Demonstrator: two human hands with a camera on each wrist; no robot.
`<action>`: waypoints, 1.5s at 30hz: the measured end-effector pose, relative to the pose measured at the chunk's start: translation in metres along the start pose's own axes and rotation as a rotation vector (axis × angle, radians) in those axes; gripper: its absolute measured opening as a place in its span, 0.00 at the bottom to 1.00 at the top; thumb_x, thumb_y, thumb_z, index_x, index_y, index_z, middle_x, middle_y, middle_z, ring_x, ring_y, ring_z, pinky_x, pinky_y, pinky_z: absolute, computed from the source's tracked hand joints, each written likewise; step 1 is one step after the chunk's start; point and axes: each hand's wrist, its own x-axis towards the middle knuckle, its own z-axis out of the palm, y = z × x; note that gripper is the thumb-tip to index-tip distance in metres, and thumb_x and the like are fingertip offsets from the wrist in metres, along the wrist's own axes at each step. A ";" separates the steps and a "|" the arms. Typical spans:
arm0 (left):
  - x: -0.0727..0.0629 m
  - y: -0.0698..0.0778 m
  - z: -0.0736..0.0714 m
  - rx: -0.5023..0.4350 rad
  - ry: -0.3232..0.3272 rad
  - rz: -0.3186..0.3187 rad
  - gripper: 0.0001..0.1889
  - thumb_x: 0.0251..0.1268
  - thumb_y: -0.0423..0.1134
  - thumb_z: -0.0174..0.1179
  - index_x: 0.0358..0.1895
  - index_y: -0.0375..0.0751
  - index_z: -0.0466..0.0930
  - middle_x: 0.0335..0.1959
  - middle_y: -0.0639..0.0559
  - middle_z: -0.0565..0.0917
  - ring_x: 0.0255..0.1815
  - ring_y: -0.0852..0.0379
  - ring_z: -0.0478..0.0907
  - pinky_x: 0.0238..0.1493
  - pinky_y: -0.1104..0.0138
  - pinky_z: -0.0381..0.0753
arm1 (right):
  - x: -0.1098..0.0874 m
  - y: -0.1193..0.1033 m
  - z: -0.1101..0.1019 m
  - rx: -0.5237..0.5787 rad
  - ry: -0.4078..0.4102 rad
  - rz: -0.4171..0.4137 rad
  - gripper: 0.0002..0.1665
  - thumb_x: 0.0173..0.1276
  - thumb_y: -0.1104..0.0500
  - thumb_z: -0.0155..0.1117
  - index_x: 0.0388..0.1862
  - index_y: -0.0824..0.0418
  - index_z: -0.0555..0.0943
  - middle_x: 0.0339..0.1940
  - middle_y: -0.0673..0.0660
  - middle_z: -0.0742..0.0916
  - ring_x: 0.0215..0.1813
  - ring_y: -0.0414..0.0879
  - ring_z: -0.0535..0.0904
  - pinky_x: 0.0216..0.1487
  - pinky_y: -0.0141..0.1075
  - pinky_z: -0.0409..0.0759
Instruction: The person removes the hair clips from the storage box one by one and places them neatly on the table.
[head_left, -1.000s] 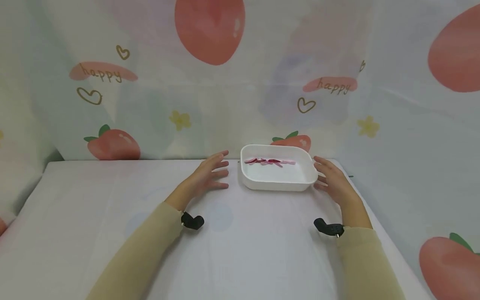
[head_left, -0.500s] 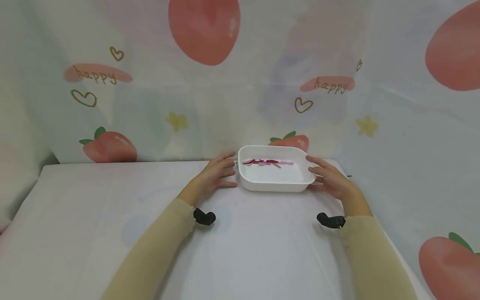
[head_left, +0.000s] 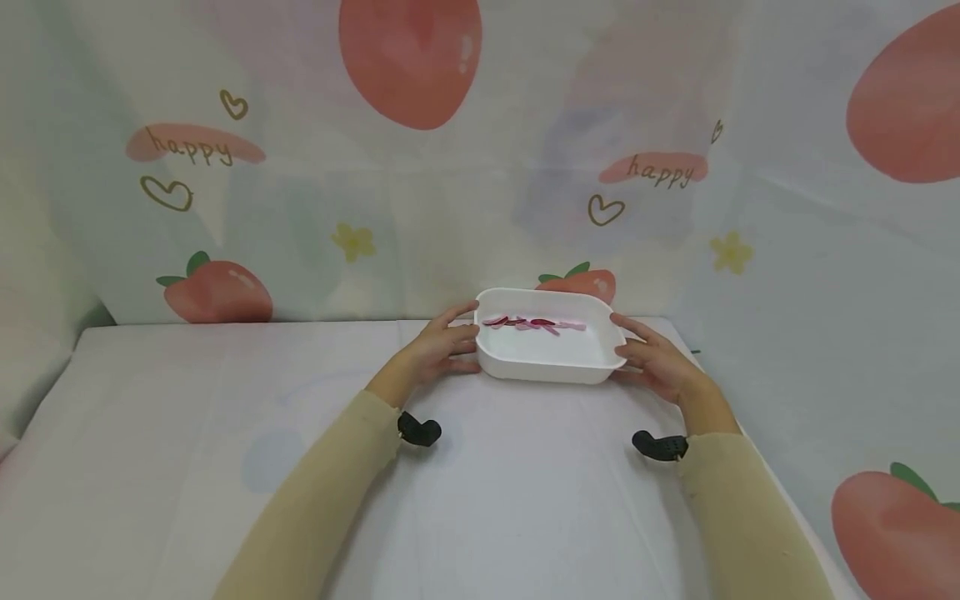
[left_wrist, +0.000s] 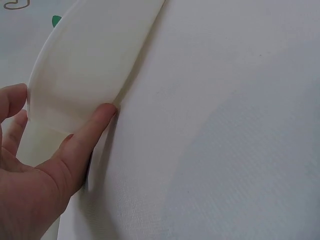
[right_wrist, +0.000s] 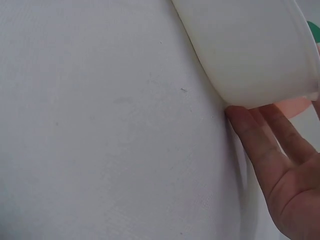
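Observation:
A white, shallow rectangular box [head_left: 547, 372] with rounded corners stands at the table's back edge in the head view. Several thin pink and dark red pieces [head_left: 542, 322] lie in a loose row inside it; their kind is too small to tell. My left hand [head_left: 433, 352] holds the box's left end, its thumb at the lower edge and fingers by the rim in the left wrist view. At the other end my right hand [head_left: 663, 367] holds the box, with fingers on the rim and the thumb low against the wall in the right wrist view.
The table [head_left: 480, 508] has a white cloth over it. Directly behind the box hangs a printed curtain [head_left: 450, 208] with fruit, hearts and "happy" on it. The table's right edge runs close beside my right forearm [head_left: 742, 508].
My left hand has moved right until it touches the box. My right hand has come in from beside the box onto its right rim. The box looks about where it was.

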 end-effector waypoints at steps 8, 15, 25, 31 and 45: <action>-0.006 0.001 -0.003 0.024 0.032 0.008 0.29 0.74 0.36 0.56 0.75 0.58 0.63 0.72 0.40 0.67 0.64 0.41 0.74 0.54 0.44 0.82 | -0.003 0.002 0.006 0.029 0.005 0.013 0.41 0.75 0.62 0.54 0.81 0.38 0.55 0.82 0.61 0.53 0.75 0.63 0.61 0.69 0.53 0.70; -0.009 -0.003 -0.008 -0.004 0.027 0.035 0.28 0.73 0.34 0.56 0.73 0.57 0.65 0.70 0.38 0.71 0.63 0.40 0.75 0.52 0.43 0.83 | -0.006 0.003 0.010 0.016 -0.008 -0.014 0.40 0.76 0.62 0.54 0.81 0.38 0.55 0.80 0.63 0.58 0.72 0.61 0.65 0.65 0.48 0.77; -0.020 -0.003 -0.011 0.006 0.011 0.042 0.28 0.74 0.32 0.56 0.73 0.57 0.64 0.71 0.39 0.69 0.61 0.41 0.76 0.52 0.43 0.83 | -0.013 0.005 0.017 0.028 0.000 -0.029 0.40 0.76 0.61 0.55 0.81 0.39 0.55 0.78 0.64 0.61 0.64 0.53 0.72 0.58 0.41 0.83; -0.025 -0.003 -0.014 0.036 0.022 0.036 0.29 0.73 0.32 0.56 0.72 0.58 0.64 0.71 0.39 0.70 0.59 0.42 0.77 0.51 0.45 0.84 | -0.017 0.006 0.023 0.033 -0.018 -0.047 0.40 0.76 0.62 0.54 0.81 0.40 0.54 0.78 0.65 0.60 0.64 0.54 0.72 0.58 0.41 0.83; -0.038 -0.008 -0.022 0.051 0.055 0.019 0.28 0.73 0.33 0.57 0.71 0.60 0.66 0.70 0.40 0.71 0.58 0.43 0.77 0.48 0.46 0.86 | -0.021 0.014 0.033 0.037 -0.034 -0.072 0.41 0.75 0.58 0.59 0.81 0.40 0.55 0.78 0.64 0.61 0.61 0.49 0.75 0.59 0.43 0.82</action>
